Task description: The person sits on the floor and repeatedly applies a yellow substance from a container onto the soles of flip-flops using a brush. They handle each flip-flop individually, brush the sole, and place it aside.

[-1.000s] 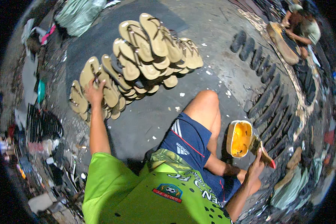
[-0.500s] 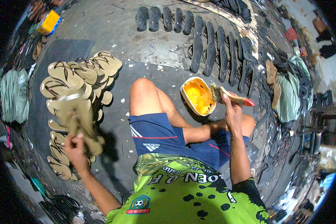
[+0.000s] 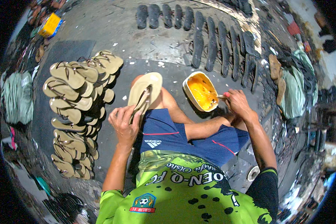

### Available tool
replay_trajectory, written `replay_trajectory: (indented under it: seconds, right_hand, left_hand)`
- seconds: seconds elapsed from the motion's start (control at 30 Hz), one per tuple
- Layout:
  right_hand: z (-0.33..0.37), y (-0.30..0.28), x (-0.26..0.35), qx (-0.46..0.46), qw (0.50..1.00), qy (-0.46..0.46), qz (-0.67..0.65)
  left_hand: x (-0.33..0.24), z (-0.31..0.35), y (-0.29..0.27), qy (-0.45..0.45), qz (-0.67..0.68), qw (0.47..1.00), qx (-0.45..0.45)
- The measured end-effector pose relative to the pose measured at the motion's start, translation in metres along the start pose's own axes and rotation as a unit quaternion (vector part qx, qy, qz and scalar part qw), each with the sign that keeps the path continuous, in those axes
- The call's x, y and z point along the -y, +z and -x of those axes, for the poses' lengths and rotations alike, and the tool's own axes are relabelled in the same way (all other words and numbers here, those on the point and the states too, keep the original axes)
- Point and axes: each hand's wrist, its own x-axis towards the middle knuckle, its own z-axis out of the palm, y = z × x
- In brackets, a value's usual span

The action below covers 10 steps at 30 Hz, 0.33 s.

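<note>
My left hand grips a beige flip-flop with a dark strap by its lower end, holding it over my left knee with its upper face showing. At the right rim of a white tub holding orange-yellow paste, my right hand is closed round a brush. Only a short part of the brush and its red handle end show; the rest is hidden by the fingers and foreshortened. Left of my legs lies a large pile of similar beige flip-flops, stacked in overlapping rows.
Dark soles lie in rows on the floor ahead and to the right. A yellow and blue container stands far left. Pale green sacks bulge at both sides. A round roll lies beside my right elbow.
My left hand has come from the pile toward my left knee with the flip-flop. My right hand has lowered and turned, bringing the brush down at the tub's right rim.
</note>
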Motion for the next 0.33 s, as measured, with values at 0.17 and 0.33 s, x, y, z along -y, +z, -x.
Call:
replay_trajectory:
  seconds: [0.17,0.33]
  right_hand:
    - [-0.007,-0.013,0.015,-0.028,0.999,-0.009,-0.024]
    - [-0.002,0.007,0.003,0.007,0.998,0.031,-0.045]
  left_hand:
    - [0.002,-0.006,0.0,0.068,0.056,0.994,0.07]
    - [0.007,-0.023,0.025,0.055,0.11,0.971,0.207]
